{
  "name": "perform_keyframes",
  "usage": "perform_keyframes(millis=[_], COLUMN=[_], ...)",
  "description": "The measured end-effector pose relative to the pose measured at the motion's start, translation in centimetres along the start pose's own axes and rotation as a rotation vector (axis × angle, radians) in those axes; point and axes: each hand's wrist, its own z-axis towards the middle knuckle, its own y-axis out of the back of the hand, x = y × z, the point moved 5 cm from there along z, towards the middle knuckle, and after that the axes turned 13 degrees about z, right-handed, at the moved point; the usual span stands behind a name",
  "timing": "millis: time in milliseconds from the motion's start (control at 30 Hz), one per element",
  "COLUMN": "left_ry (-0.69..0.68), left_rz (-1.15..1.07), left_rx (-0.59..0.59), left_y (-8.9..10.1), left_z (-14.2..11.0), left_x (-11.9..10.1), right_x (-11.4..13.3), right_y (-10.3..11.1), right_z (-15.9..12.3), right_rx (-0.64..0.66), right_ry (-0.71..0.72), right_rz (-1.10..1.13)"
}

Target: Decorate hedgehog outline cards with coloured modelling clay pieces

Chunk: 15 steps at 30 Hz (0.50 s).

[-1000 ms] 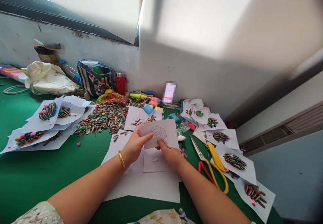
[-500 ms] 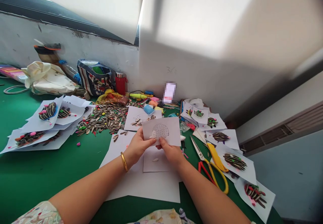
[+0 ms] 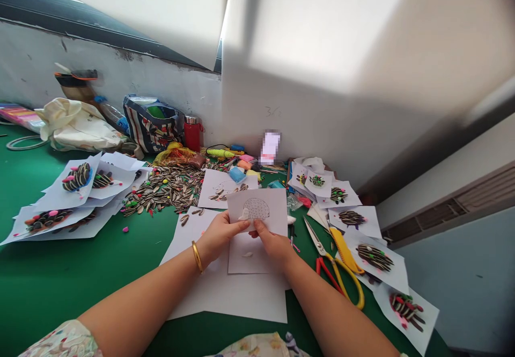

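Observation:
Both hands hold one small white sheet of paper (image 3: 277,201) with a drawn, dotted dome-shaped outline and a whitish lump at its lower left. My left hand (image 3: 221,233) grips its lower left edge, thumb on top. At the lower edge my right hand (image 3: 273,241) pinches it, thumb close to the drawing. Underneath lies another small card (image 3: 257,257) with a small white piece on it, over larger white paper (image 3: 237,298). Just beyond, a drawn sheet (image 3: 209,185) bears several sunflower seeds.
A heap of striped sunflower seeds (image 3: 173,185) lies left of centre. Seed-decorated sheets (image 3: 108,206) are stacked left, with more (image 3: 396,263) along the right. Yellow-handled scissors (image 3: 322,244) and a yellow cutter (image 3: 344,252) lie right. Bags (image 3: 153,123) and a red flask (image 3: 193,134) stand behind.
The held sheet has shifted very slightly downward, its upper edge a little lower. Both hands keep their hold on it.

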Motion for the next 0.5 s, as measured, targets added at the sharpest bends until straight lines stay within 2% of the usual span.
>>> perform_keyframes(millis=[200, 367, 500], left_ry=[0.005, 0.022, 0.021], left_rz=[-0.008, 0.028, 0.048], left_rx=[-0.036, -0.036, -0.038], left_y=[0.31, 0.67, 1.0], left_z=[0.02, 0.28, 0.34], left_x=[0.1, 0.13, 0.07], right_x=[0.52, 0.01, -0.42], right_y=[-0.28, 0.13, 0.28], right_z=[-0.02, 0.27, 0.66], right_rx=[0.035, 0.007, 0.027], right_ry=[0.048, 0.004, 0.041], right_rz=[0.043, 0.037, 0.082])
